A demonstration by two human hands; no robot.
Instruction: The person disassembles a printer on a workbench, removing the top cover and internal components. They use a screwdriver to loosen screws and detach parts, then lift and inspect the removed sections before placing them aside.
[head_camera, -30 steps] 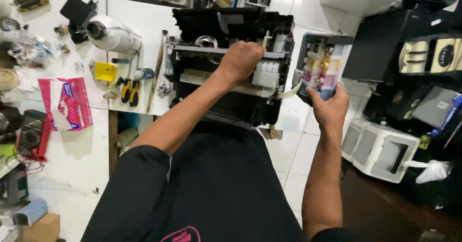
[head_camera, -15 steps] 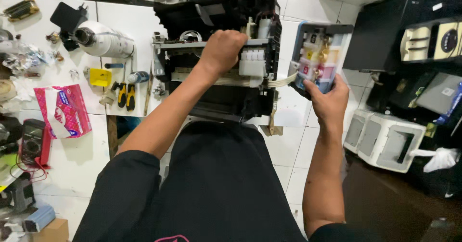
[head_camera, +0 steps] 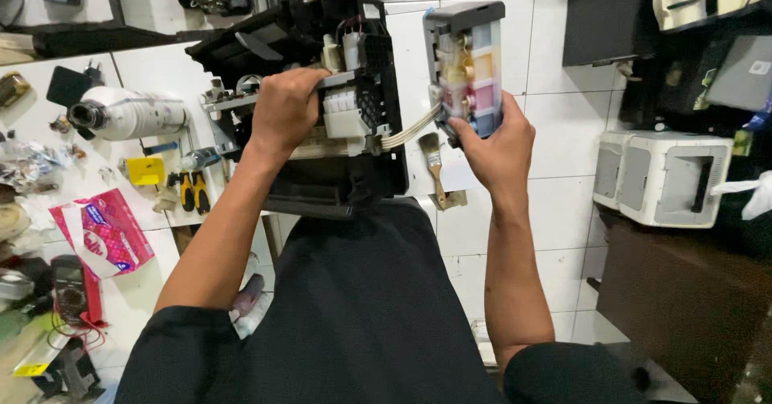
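Note:
A black opened printer body (head_camera: 354, 155) with its inner parts bare rests tilted over my lap. My left hand (head_camera: 283, 110) grips the metal rail and white carriage parts across its middle. My right hand (head_camera: 492, 143) holds up a grey ink tank block (head_camera: 466, 62) with yellow, pink and blue chambers, apart from the printer's right side. A flat bundle of pale tubes (head_camera: 408, 131) runs from the tank block to the printer.
A white tiled surface at left carries a white roll (head_camera: 133, 114), yellow-handled pliers (head_camera: 193, 191), a yellow tape piece (head_camera: 146, 171), a pink packet (head_camera: 104, 235) and a multimeter (head_camera: 71, 287). A paintbrush (head_camera: 434, 171) lies under the tubes. Grey printers (head_camera: 663, 179) stand at right.
The printer body and the ink tank block have both come up and nearer to me, the printer tilted more. My hands keep the same holds.

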